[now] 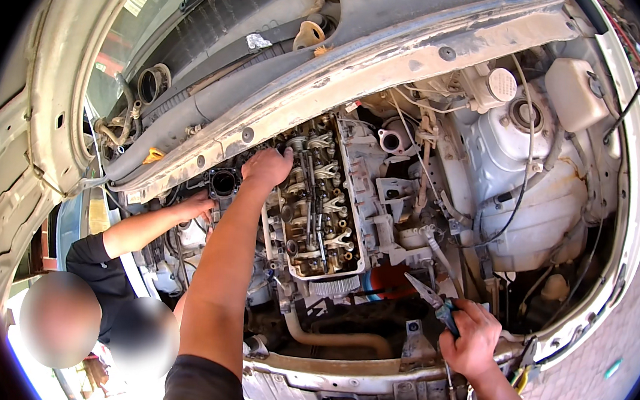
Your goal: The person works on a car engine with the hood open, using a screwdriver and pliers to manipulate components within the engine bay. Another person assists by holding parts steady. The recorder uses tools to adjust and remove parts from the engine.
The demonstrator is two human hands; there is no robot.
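My left hand (268, 167) reaches over the engine to the far left edge of the cylinder head (364, 262). Its fingers are curled downward, and whatever they grip is hidden beneath them. The head has no cover on, so the rocker arms and shafts (320, 192) show beside that hand. My right hand (471, 338) is closed around the blue handles of a pair of long-nose pliers (426, 290). Their jaws point up and left, over the front of the engine bay near a toothed pulley (334, 286).
At the left, a co-worker's hand (196, 207) works beside a round throttle opening (223, 183). A long body panel (298, 100) crosses behind the engine. To the right stand a white reservoir (575, 92) and a strut tower (501, 139). A hose (331, 339) runs along the front.
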